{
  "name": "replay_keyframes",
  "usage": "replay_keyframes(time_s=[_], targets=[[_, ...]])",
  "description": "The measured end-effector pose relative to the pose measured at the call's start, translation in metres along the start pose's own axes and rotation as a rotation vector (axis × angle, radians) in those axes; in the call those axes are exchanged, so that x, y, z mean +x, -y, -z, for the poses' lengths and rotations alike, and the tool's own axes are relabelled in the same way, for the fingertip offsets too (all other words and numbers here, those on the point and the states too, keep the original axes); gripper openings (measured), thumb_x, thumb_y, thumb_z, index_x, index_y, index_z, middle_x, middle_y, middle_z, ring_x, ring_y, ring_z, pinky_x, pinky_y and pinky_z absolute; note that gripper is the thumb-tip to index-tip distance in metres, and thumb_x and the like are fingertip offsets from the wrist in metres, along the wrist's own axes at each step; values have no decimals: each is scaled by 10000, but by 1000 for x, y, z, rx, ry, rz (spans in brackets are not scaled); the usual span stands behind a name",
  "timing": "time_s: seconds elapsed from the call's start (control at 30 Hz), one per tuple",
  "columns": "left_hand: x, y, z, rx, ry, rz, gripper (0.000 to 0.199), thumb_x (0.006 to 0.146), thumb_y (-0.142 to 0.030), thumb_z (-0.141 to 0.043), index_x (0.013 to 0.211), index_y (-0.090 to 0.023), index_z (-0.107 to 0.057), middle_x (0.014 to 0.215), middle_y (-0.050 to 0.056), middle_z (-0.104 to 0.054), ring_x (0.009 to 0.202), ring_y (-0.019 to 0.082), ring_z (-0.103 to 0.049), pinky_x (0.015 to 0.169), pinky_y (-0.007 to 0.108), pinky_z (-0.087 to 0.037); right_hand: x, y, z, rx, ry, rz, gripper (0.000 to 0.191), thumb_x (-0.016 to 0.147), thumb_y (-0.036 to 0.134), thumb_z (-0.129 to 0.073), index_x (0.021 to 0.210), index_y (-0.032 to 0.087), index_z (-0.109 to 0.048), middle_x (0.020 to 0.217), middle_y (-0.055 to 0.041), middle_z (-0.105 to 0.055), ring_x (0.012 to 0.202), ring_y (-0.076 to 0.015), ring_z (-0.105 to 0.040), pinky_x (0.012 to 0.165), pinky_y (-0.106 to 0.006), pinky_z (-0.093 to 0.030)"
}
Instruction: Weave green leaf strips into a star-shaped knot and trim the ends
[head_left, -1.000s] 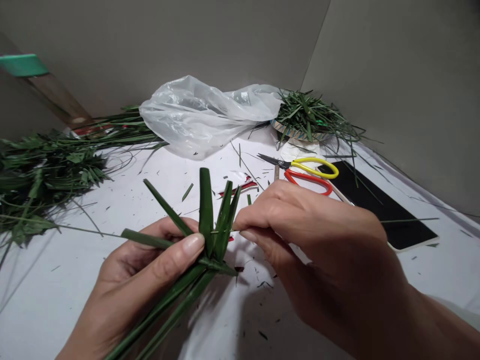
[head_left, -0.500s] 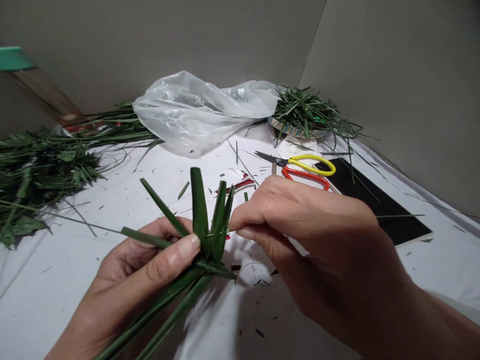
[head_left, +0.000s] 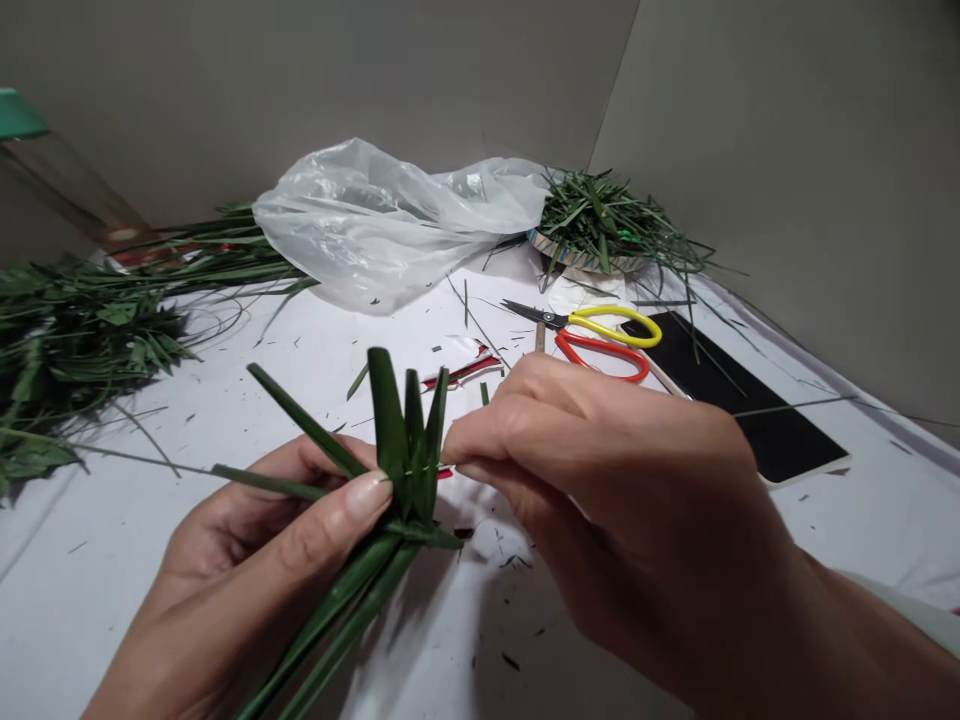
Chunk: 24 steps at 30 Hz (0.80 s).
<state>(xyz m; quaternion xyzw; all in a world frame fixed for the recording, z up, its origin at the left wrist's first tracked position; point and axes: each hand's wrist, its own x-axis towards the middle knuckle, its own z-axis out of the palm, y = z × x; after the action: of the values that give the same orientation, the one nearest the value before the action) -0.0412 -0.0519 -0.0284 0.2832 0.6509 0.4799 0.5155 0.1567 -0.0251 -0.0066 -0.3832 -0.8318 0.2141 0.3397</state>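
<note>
My left hand (head_left: 277, 555) is closed, its thumb pressing a bundle of folded green leaf strips (head_left: 388, 425) against the fingers. Several cut ends fan upward, and longer tails run down past my palm. A thin green strand (head_left: 150, 458) comes in from the left and crosses the upright ends. Just right of those ends, my right hand (head_left: 622, 470) is closed with thumb and index finger pinched on the strand. The strand's tip inside the pinch is hidden.
Yellow-and-red-handled scissors (head_left: 600, 330) lie beyond my right hand, beside a black tablet-like slab (head_left: 802, 430). A white plastic bag (head_left: 375, 235), a heap of leaf scraps (head_left: 600, 220), leafy greens (head_left: 67, 340) and a green-lidded bottle (head_left: 67, 180) stand around the white table.
The camera view has shifted slightly. The upright leaf ends stand closer together, and the strand now lies across more of them. My right hand has moved a little left, still pinching.
</note>
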Motion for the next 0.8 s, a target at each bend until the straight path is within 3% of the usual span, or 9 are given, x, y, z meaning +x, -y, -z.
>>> replay_keyframes(time_s=[0.17,0.37,0.53,0.8], targets=[[-1,-2,-1,-48,117,0,404,537,-410,-928,884,-290,-757,795,66,-774,578,300,-736,481,351,-611,-2,4,-4,-90,-1,-36,183,929,116,-559,969,295,-561,879,103,-646,757,-84,-588,721,-245,-404],[-3,-4,-3,-14,43,-83,374,552,-419,-923,866,-295,-763,796,52,-778,592,299,-741,473,335,-611,0,3,-2,-174,-2,7,152,897,103,-562,861,251,-555,886,73,-657,791,-103,-571,692,-251,-402],[-2,-2,-4,-65,96,-5,365,552,-391,-911,870,-280,-769,735,46,-768,561,270,-720,451,311,-588,-3,1,-3,-137,-29,64,227,914,68,-513,987,277,-561,899,98,-662,787,-77,-603,735,-233,-437],[8,-14,-8,-148,15,-14,435,550,-399,-854,957,-276,-759,631,30,-734,696,325,-749,500,353,-611,-6,3,-5,-186,-25,-7,288,895,88,-539,1046,333,-555,926,115,-691,806,-79,-642,718,-223,-444]])
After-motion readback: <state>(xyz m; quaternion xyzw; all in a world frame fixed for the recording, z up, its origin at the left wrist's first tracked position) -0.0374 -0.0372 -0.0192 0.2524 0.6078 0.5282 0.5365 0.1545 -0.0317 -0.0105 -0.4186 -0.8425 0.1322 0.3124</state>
